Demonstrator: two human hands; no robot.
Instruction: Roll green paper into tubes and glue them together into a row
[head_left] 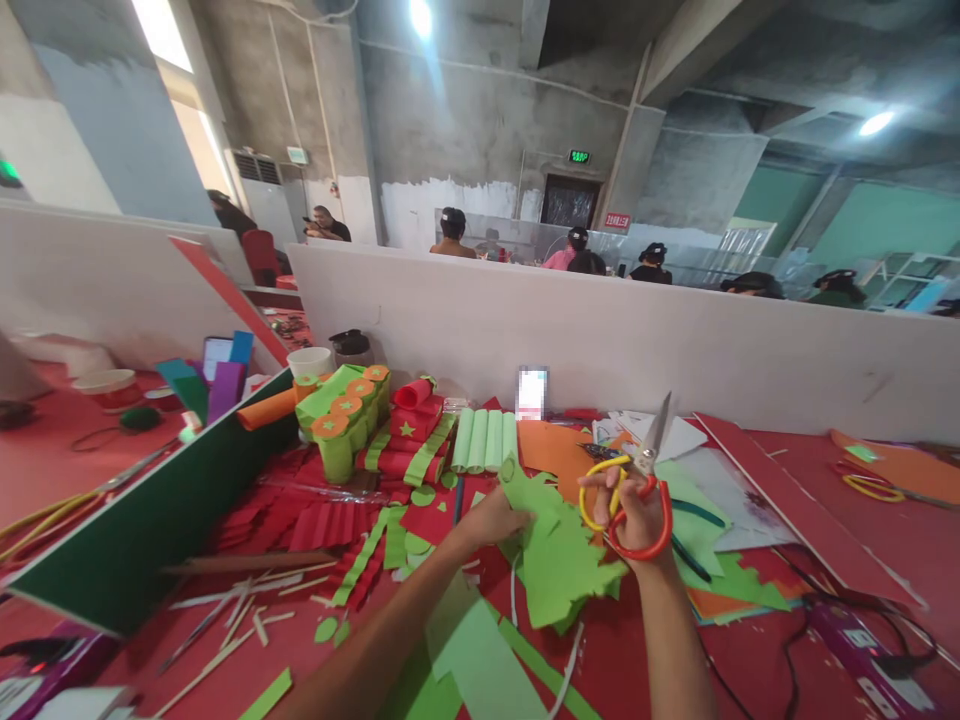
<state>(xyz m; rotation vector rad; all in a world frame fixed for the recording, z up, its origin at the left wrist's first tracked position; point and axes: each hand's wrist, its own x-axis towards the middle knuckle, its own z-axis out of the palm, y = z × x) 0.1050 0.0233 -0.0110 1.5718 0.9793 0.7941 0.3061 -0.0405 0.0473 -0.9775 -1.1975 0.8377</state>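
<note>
Over the red table [757,640], a ragged green paper [559,560] sits between the hands — its long axis slanting down and right from the left hand [491,522], which pinches its left edge — with the right hand [634,512] just beside, gripping scissors [646,460] that point away.

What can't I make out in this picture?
All in the head view:
Left hand: some fingertips, hidden by the green paper it holds.
Small upright screen: its contents, blurred by pixelation.
Red wall sign: its lettering, too small.
Purple device, lower left: its full shape, cut off by the left edge.
</note>
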